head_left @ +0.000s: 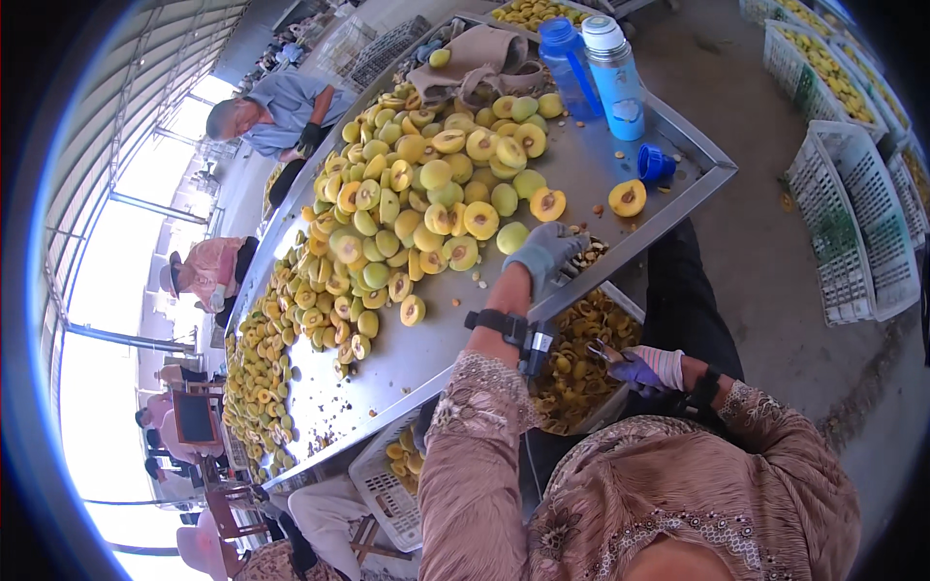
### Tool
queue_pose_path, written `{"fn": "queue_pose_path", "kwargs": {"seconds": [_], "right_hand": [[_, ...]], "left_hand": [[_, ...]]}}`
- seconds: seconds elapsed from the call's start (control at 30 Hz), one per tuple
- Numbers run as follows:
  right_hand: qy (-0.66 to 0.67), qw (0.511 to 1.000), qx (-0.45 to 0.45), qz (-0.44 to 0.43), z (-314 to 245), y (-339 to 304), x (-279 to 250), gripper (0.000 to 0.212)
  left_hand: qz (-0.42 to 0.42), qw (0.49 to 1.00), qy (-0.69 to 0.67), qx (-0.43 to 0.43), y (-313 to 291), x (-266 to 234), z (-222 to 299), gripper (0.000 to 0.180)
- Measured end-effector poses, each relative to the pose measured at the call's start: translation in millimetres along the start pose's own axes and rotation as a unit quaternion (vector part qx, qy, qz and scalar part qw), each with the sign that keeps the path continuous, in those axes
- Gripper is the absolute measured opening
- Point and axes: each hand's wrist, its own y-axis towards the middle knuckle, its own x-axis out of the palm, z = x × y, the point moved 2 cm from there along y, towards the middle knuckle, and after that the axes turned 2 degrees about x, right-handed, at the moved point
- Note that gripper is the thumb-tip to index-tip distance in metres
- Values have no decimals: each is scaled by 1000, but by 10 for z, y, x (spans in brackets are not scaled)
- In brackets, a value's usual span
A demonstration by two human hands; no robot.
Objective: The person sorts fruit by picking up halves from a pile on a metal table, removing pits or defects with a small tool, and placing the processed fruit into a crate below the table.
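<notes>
My left hand [544, 256], in a grey glove, lies at the near edge of the metal table [436, 334]. Its fingers stretch over a small heap of pits and scraps [589, 255], and no fruit shows in them. Lower and to the right, my right hand [653, 370], in a purple and striped glove, is closed around a small metal tool [607, 351], whose exact kind is hard to make out. The tool is above a crate [612, 402] of yellow fruit pieces in front of my body. Halved yellow-green peaches [480, 221] are piled beyond my left hand.
A blue bottle [570, 68], a light-blue flask [614, 82] and a blue cup [656, 163] stand near the table's far right corner. A cloth bag [475, 60] lies behind the pile. White crates [841, 218] are on the floor at right. Several people work along the left.
</notes>
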Motion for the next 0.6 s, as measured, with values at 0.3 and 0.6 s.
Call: {"fn": "queue_pose_path", "kwargs": {"seconds": [0.3,0.6], "right_hand": [[178,984,-4,-15,-119,-226,-180,25],[246,968,18,-47,-25,-106,-329,27]], "left_hand": [[114,791,431,420,-189,-75,-272,65],[-4,694,486,531,365,143,-58,50]]}}
